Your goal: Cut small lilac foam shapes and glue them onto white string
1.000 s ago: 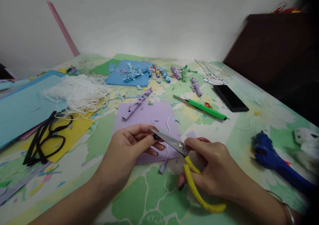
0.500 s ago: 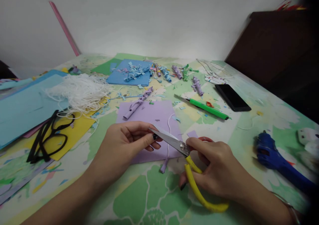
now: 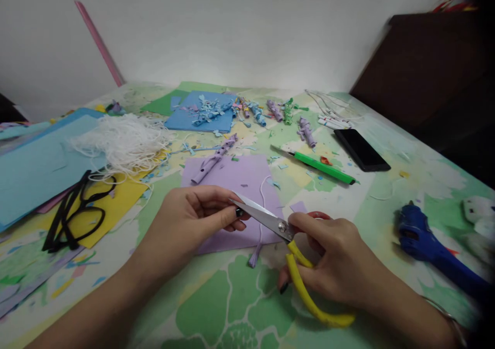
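Barely shifted since the earlier frame, scissors (image 3: 263, 216) are gripped in the right hand (image 3: 334, 256), well off the back edge of the worktop (image 3: 209, 313); stiff, probably light, best held by the handles (image 3: 302, 291). Left hand (image 3: 193, 220) is pinched together, any hold hidden.

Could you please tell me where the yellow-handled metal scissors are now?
In the head view, the yellow-handled metal scissors are mostly right of centre, in the right hand, blades pointing toward the left hand over the flat purple paper sheet.
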A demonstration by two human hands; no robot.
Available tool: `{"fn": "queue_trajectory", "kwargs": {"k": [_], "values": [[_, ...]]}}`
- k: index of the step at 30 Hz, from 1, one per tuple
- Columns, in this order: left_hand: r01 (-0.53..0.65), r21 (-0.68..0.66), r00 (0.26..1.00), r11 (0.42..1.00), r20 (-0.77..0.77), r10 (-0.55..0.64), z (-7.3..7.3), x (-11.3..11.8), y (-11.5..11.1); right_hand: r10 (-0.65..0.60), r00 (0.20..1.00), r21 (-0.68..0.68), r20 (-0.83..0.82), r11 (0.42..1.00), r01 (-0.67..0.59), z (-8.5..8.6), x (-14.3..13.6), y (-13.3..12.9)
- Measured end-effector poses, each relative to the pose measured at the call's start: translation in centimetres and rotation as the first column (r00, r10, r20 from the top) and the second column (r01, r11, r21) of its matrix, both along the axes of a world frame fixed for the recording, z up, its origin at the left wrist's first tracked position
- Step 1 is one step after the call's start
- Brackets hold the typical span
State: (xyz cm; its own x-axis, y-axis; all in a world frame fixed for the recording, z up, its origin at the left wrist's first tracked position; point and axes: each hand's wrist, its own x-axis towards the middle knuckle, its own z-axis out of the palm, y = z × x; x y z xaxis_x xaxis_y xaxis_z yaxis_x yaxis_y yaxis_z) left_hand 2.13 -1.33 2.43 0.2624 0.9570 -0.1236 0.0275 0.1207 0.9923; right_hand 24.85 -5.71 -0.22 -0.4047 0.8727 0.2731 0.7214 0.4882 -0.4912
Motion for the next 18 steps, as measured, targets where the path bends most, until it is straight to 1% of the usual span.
{"fn": "queue_trajectory", "kwargs": {"k": [9,18], "values": [[0.007,-0.005,1.000,1.000,0.007,-0.007,0.02,-0.07,0.21,-0.002,1.000,0.013,0.027,1.000,0.002,0.01,0.01,-0.06],[-0.018,-0.004,0.999,1.000,-0.035,0.018,0.32,0.02,0.19,0.000,0.999,0.001,0.045,1.000,0.000,0.12,0.02,-0.11]]}}
